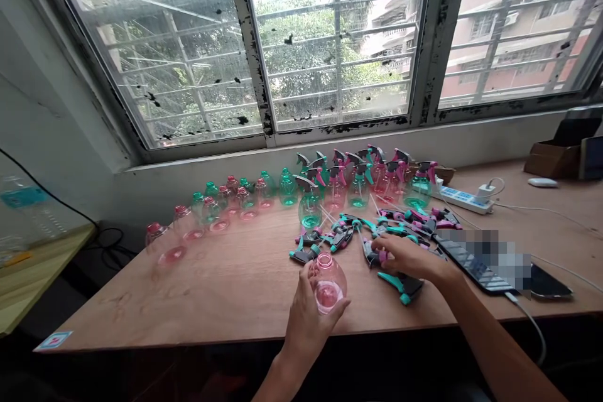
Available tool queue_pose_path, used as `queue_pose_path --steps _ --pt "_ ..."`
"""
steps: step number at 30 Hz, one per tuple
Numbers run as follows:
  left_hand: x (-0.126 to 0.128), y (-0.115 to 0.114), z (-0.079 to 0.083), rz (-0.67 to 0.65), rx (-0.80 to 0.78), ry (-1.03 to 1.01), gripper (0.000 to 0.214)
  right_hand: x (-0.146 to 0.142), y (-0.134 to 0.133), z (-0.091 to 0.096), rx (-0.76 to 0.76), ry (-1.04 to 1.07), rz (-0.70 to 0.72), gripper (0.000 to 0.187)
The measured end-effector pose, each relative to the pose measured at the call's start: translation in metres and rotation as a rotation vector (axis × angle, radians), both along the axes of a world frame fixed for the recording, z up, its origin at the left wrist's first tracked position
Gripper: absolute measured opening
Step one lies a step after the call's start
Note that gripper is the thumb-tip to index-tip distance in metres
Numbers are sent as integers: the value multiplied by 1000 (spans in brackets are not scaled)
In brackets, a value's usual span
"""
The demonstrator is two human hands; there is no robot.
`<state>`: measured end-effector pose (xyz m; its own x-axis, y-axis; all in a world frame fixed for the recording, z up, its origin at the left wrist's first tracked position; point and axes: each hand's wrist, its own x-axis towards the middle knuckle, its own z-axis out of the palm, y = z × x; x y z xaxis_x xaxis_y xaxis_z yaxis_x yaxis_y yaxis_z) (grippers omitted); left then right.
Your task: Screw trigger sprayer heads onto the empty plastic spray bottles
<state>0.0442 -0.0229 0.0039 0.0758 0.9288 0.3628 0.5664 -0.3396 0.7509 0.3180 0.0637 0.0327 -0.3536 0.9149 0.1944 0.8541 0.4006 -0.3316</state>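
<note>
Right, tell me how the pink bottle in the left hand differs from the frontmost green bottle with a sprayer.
The pink bottle has an open neck; the green bottle has a sprayer head fitted. The pink bottle is held in the left hand; the green bottle stands on the table. Both are see-through and rounded.

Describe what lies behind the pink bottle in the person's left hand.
Behind the pink bottle, held in the left hand, lies a pile of loose spray heads; farther back stand bottles with spray heads fitted. Whatever the left hand covers cannot be seen.
</note>
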Motion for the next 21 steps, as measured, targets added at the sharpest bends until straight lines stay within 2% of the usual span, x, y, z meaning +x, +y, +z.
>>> queue_pose_path --steps 3,7,8,12,14,17,21 --pt "0 -1 2 -8 8 -1 84 -1 2 5 1 35 36 39" --pt "1 -1 0 -42 63 32 86 2 -8 36 82 177 77 26" --pt "1 -1 -1 -47 84 46 87 2 -14 45 120 283 89 24" --pt "0 0 -4 -63 155 71 88 -11 -45 76 236 1174 175 27" --pt "-1 1 -4 -77 166 70 88 -23 -62 86 268 1453 185 22" --pt "-1 0 -2 -96 170 63 86 -40 -82 92 256 1524 221 15" --pt "-1 0 1 -101 160 37 87 -52 -90 90 193 1478 299 24"
